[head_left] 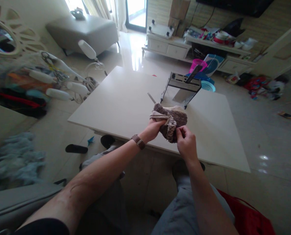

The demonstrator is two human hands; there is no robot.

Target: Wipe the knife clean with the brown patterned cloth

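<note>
Above the front edge of the white table, a brown fuzzy fabric piece [180,117] with beige parts is bunched up between my hands; its exact kind I cannot make out. My left hand [153,130], with a brown watch strap at the wrist, grips its left side, the fingers partly hidden by folds. At the lower right edge of the fabric, my right hand [186,141] pinches it between thumb and fingers. A thin grey stick [151,97] shows just beyond the fabric. Behind stands a metal frame [181,81] with a dark handle on top.
The white table [116,98] spreads beneath my hands. Pink [198,65] and light blue baskets [208,86] are on the floor past it. A lamp fixture with white shades [78,87] lies left of the table. A red bag [248,212] sits near my right leg.
</note>
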